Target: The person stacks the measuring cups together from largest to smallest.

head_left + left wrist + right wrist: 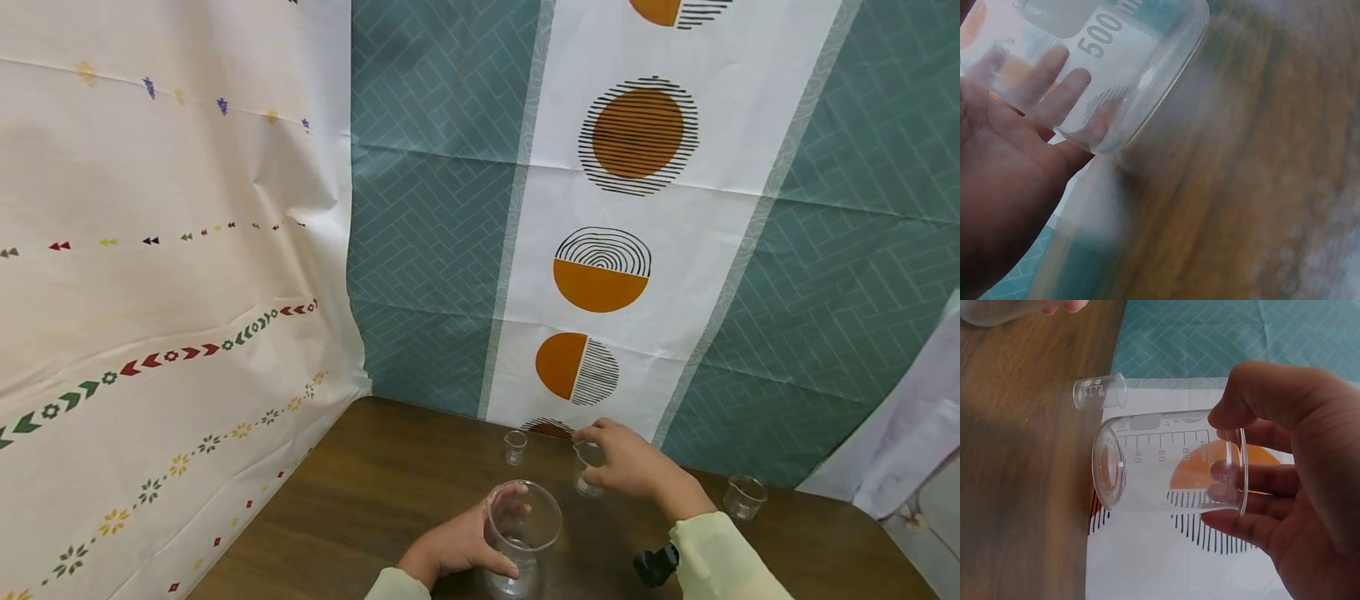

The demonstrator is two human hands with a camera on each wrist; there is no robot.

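Note:
My left hand (468, 537) grips a large clear glass beaker (523, 533) near the front of the wooden table; "500 ml" is printed on its wall (1104, 37) in the left wrist view. My right hand (630, 462) holds a medium glass beaker (1169, 465) by its rim, thumb on one side and fingers on the other. Scale marks run along this beaker, and it looks empty. A small beaker (514, 447) stands on the table to the left of the right hand. Another short beaker (745, 497) stands to the right of the right forearm.
The brown wooden table (337, 483) meets a teal and white patterned cloth (442, 250) hanging at the back. A cream embroidered cloth (172, 292) hangs along the left side. A dark strapped device (656, 565) sits at the right wrist.

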